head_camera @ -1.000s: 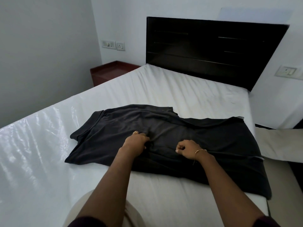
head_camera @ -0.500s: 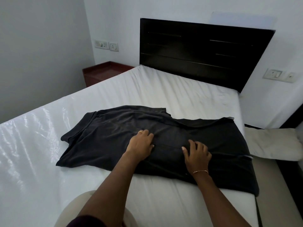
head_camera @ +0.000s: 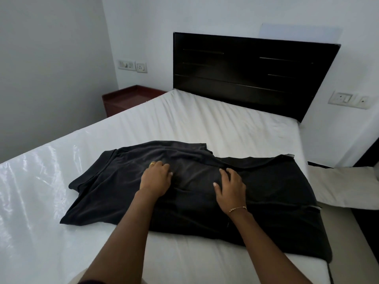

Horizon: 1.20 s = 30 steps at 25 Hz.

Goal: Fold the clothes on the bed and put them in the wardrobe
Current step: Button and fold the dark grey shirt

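Note:
A black shirt (head_camera: 276, 197) lies spread across the white bed (head_camera: 205, 124), its collar end toward the left and its hem reaching the bed's right edge. My left hand (head_camera: 156, 179), wearing a gold ring, rests palm down on the shirt's middle with fingers curled into the cloth. My right hand (head_camera: 230, 186), with a thin bracelet at the wrist, lies flat on the fabric beside it, fingers spread. Neither hand lifts any cloth. The wardrobe is not in view.
A dark headboard (head_camera: 246, 70) stands at the far end against the wall. A reddish bedside table (head_camera: 127, 97) sits in the left corner. A pale pillow (head_camera: 344, 187) lies beyond the bed's right edge. The bed's left part is glossy plastic (head_camera: 30, 191).
One second ago both hands were fists bunching the fabric; they have opened and now press flat on the shirt, a little further apart. The shirt lies smoother.

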Each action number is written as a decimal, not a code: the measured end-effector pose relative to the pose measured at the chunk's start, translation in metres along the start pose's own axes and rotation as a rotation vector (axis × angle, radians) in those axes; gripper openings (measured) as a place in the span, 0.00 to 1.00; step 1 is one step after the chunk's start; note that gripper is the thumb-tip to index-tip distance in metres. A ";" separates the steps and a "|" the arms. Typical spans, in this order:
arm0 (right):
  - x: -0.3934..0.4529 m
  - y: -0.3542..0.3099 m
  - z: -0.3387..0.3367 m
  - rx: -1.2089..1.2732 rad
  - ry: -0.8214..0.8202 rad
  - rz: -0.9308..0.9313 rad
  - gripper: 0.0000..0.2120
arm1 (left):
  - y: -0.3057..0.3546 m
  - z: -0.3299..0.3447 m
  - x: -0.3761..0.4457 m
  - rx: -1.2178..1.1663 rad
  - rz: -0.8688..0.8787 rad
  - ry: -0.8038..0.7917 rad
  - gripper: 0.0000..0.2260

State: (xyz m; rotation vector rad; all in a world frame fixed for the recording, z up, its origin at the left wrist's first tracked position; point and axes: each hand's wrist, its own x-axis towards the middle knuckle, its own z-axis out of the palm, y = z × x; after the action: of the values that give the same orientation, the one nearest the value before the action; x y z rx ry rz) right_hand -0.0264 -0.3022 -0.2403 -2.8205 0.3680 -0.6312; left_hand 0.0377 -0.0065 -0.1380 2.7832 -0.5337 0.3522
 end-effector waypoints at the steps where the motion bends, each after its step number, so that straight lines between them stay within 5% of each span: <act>1: 0.017 -0.015 0.004 0.019 -0.011 -0.029 0.30 | -0.009 0.001 0.008 -0.020 -0.037 -0.012 0.10; 9: 0.159 -0.110 0.045 0.094 -0.183 -0.111 0.17 | -0.050 0.027 0.043 -0.055 -0.150 -0.293 0.29; 14: 0.232 -0.098 0.067 -0.052 -0.330 0.177 0.37 | -0.053 0.018 0.032 -0.042 -0.281 -0.382 0.33; 16: 0.246 -0.100 0.074 -0.081 -0.377 0.250 0.33 | -0.049 0.013 0.028 -0.061 -0.305 -0.373 0.33; 21: 0.276 -0.136 0.053 -0.104 -0.066 0.237 0.20 | -0.035 0.003 0.023 -0.142 -0.387 -0.365 0.31; 24: 0.312 -0.182 0.003 0.055 0.223 0.128 0.22 | -0.024 -0.017 0.026 -0.405 -0.453 -0.206 0.22; 27: 0.317 -0.240 -0.045 0.028 0.451 -0.104 0.22 | 0.000 -0.040 0.033 -1.038 -0.620 -0.027 0.12; 30: 0.251 -0.287 -0.064 0.074 0.378 -0.371 0.19 | -0.001 -0.052 0.040 -1.650 -0.865 -0.070 0.26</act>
State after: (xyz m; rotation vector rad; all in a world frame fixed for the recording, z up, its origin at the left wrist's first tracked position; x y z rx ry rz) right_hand 0.2201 -0.1150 -0.0089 -2.7070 -0.1252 -1.2327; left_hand 0.0644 -0.0020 -0.0782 1.1681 0.3377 -0.3007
